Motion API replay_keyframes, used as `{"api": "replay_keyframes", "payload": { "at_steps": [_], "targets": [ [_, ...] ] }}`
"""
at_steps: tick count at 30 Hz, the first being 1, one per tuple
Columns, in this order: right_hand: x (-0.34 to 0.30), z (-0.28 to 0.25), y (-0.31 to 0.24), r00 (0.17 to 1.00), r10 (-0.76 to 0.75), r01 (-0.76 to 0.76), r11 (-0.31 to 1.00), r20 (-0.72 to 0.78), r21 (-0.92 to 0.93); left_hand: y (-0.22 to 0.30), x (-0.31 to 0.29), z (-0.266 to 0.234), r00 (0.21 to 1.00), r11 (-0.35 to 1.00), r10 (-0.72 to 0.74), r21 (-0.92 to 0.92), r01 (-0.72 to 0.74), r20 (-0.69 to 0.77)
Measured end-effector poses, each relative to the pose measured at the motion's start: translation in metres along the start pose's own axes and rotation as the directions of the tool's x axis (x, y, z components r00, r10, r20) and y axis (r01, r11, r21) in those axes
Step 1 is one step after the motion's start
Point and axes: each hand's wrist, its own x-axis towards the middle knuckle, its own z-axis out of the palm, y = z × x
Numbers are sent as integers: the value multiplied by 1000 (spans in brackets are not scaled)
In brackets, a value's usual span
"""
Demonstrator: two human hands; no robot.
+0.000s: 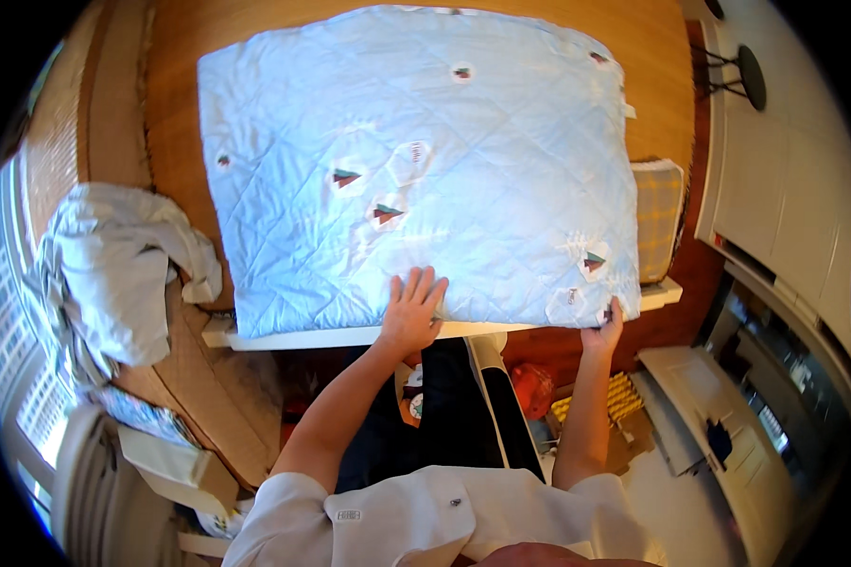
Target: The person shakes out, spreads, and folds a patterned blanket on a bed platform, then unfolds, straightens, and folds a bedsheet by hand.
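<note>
A light blue quilt with diamond stitching and small printed trees lies spread in a broad rectangle over a brown, wood-coloured surface. Its near edge runs along a white rail. My left hand rests on that near edge, a little left of the middle of the rail, fingers stretched and apart. At the quilt's near right corner, my right hand grips the edge between its fingers; the underside of this grip is hidden. The quilt shows shallow wrinkles, most of them on its left part.
A rumpled pale grey garment is heaped on the left, by the window. A yellow checked cushion-like item sits beside the quilt's right edge. Below the rail are a red bag-like thing and, farther right, a light cabinet panel. A dark stool stands far right.
</note>
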Motion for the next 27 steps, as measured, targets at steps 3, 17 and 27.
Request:
{"api": "replay_keyframes", "payload": {
  "at_steps": [3, 17, 27],
  "targets": [
    [-17, 15, -7, 997, -12, 12, 1000, 72, -1, -4, -5, 26, 978, 991, -123, 69, 113, 168],
    [-72, 85, -15, 943, -323, 329, 859, 83, -392, 0, -6, 26, 887, 973, -230, 62, 224, 400],
    [-176, 228, 47, 843, -370, 527, 712, 389, -465, 28, -5, 31, 999, 818, -2, -574, 24, 38]
  ]
}}
